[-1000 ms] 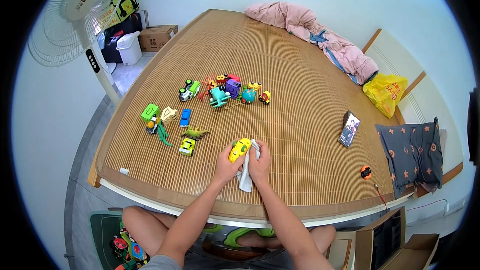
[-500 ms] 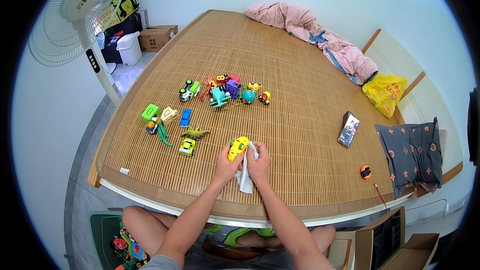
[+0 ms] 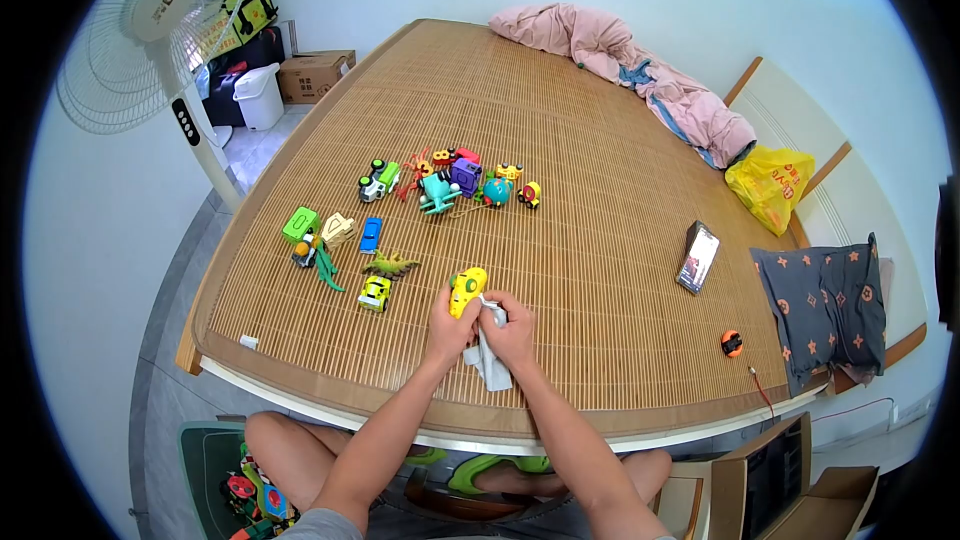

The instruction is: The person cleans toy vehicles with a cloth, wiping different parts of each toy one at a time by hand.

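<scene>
The held toy (image 3: 464,302) is yellow with a green round part. The cloth (image 3: 491,368) is whitish grey. The pillow (image 3: 828,315) is dark grey, with orange flower-like figures.

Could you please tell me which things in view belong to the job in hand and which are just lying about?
Job in hand:
yellow toy, in the left hand
cloth, in the right hand
perhaps the other toys

Seemingly just lying about:
phone
pillow
quilt
yellow bag
</scene>
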### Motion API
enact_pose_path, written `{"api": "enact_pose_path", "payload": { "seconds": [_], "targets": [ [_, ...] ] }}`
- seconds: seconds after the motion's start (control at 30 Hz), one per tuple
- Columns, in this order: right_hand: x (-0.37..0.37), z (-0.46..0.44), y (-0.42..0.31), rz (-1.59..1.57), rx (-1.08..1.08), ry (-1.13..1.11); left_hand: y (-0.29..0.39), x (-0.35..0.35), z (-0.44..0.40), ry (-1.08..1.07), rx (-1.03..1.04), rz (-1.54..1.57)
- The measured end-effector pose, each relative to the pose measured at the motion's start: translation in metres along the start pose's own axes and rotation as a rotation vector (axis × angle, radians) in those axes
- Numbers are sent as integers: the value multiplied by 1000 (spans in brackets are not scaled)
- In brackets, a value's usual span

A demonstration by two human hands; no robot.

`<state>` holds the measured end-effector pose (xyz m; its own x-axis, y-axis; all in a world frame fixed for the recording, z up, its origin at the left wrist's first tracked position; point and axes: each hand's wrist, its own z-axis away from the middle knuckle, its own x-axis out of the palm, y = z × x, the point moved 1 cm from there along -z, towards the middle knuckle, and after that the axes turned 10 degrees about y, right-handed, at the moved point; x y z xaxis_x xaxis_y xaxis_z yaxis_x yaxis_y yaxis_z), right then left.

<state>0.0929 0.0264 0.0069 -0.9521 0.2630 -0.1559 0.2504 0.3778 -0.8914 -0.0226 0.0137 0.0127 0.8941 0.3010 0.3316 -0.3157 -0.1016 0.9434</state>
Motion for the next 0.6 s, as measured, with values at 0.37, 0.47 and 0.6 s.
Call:
{"api": "enact_pose_path", "payload": {
  "seconds": [0.37,0.47,0.6],
  "targets": [
    [1,-1,-2,1,20,20,-2,0,-3,-5,-4,-27],
    [1,0,-1,-78,129,13,0,0,-2,-7,-6,-11],
    [3,-3,10,-149,143,111,-3,-1,-2,-16,-29,35]
  ]
}}
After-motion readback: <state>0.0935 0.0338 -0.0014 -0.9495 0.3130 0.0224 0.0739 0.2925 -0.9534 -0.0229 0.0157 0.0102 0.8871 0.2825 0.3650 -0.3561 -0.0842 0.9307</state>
